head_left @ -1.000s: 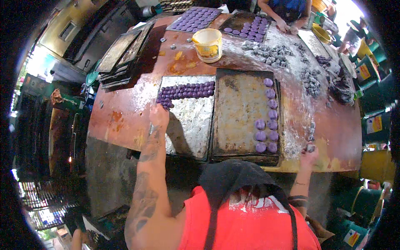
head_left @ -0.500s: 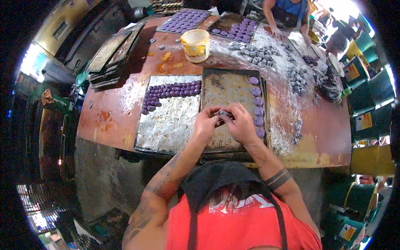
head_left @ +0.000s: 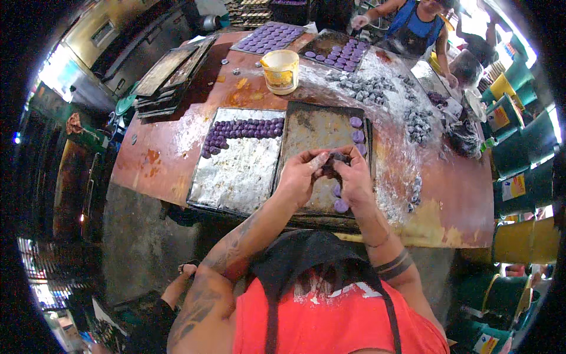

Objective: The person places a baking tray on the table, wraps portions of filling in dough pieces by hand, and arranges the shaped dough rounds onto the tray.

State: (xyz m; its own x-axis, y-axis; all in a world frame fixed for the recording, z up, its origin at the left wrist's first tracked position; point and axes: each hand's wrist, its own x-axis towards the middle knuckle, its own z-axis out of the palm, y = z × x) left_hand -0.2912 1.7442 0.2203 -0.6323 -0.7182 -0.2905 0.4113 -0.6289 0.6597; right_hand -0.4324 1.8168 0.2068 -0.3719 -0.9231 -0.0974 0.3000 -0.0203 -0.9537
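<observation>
Over the right-hand baking tray (head_left: 303,127), my left hand (head_left: 302,172) and my right hand (head_left: 355,177) meet, fingers closed around a dark purple dough piece (head_left: 337,158). Fingers partly cover it, so its full shape is hidden. Flour whitens my left fingertips. Flattened purple dough discs (head_left: 356,122) form a column along this tray's right side, and my right hand hides some of them. To the left, a floury metal tray (head_left: 236,180) carries rows of small dark purple balls (head_left: 244,128) across its upper part.
A yellow-and-white bucket (head_left: 281,72) stands beyond the trays. Stacked boards (head_left: 171,74) lie at left. Floured dough lumps (head_left: 365,87) cover the table's far right. Two trays of purple discs (head_left: 269,38) sit at the back. Across the table a person in blue (head_left: 415,29) works.
My hands have shifted slightly right, and more of the dark dough shows between my fingers. The person across the table has raised one hand off the table. The view has tilted a little.
</observation>
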